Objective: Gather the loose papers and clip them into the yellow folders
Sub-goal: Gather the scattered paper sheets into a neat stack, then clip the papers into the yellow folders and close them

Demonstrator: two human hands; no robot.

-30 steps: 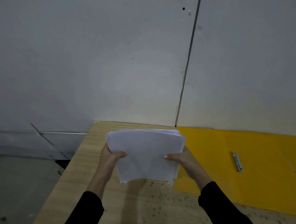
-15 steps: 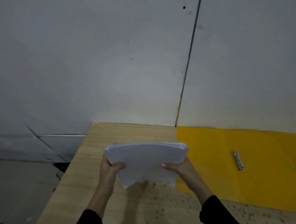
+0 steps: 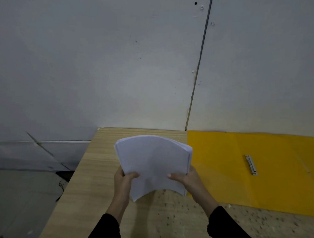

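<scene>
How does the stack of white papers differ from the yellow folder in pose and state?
The stack of papers is held above the table by the left hand and the right hand; the yellow folder lies open and flat on the table. The papers bend in a curve; the folder is flat. A metal clip sits on the folder; no clip shows on the papers. Both are thin sheet material.

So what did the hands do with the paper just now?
Both hands, left hand and right hand, lowered the paper stack toward the table, and it bowed more. Their grip stayed, and the open yellow folder and its metal clip stayed put.
</scene>
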